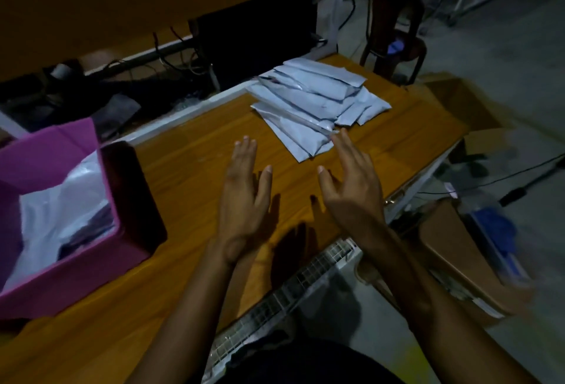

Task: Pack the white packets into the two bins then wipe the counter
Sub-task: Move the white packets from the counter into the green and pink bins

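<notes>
Several white packets (312, 102) lie fanned in a pile at the far right part of the wooden counter (189, 175). A pink bin (91, 261) stands at the left edge of the counter, holding white packets and something dark. Both hands hover over the counter with palms down. My left hand (244, 197) is open, fingers straight, to the left of the pile's near end. My right hand (348, 182) is open too, and its fingertips reach the nearest packet's edge. Only one bin is in view.
A dark monitor (253, 44) stands behind the counter among cables. A brown chair (394, 35) is at the far right. Cardboard boxes (458, 255) with blue items sit on the floor to the right. A white grille (287, 295) runs below the counter's near edge.
</notes>
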